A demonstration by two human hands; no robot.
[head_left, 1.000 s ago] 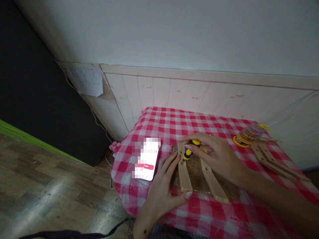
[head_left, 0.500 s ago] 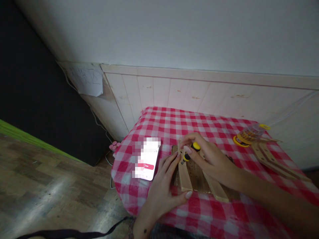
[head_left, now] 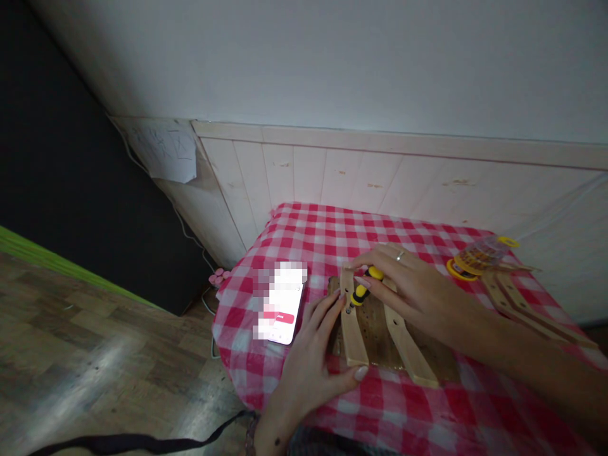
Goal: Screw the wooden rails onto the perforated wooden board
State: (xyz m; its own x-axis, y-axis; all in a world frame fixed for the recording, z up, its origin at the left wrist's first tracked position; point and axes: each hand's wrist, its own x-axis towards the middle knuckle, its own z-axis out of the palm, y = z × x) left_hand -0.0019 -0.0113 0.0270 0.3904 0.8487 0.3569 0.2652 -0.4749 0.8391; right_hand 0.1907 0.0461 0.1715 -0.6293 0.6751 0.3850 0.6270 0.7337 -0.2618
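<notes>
The right grip [head_left: 403, 285] is closed around a stubby screwdriver [head_left: 361, 291] with a yellow-and-black handle, its fingers curving over the handle from above, with a ring [head_left: 400, 256] on one finger. The screwdriver's long axis is tilted, running from the handle at upper right down to the metal tip at lower left. The tip sits at the inner edge of a pale wooden slat [head_left: 352, 326], though whether it meets a screw is too small to tell. That slat and a second pale slat [head_left: 406, 348] lie across a dark, weathered wooden board [head_left: 373, 329], splaying slightly apart toward the front. The left grip [head_left: 306, 358] is open, with fingers spread and the fingertips against the left side of the first slat, and the thumb reaching to its near end. The board sits toward the front edge of the surface, which is covered by a red-and-white gingham cloth [head_left: 380, 237]. Just left of the left grip lies a smartphone [head_left: 284, 304] with a blurred screen. Toward the back right corner stand a round container [head_left: 479, 256] with yellow ends and more wooden slats [head_left: 520, 307], and a small pink object [head_left: 218, 276] sits just off the left corner.
</notes>
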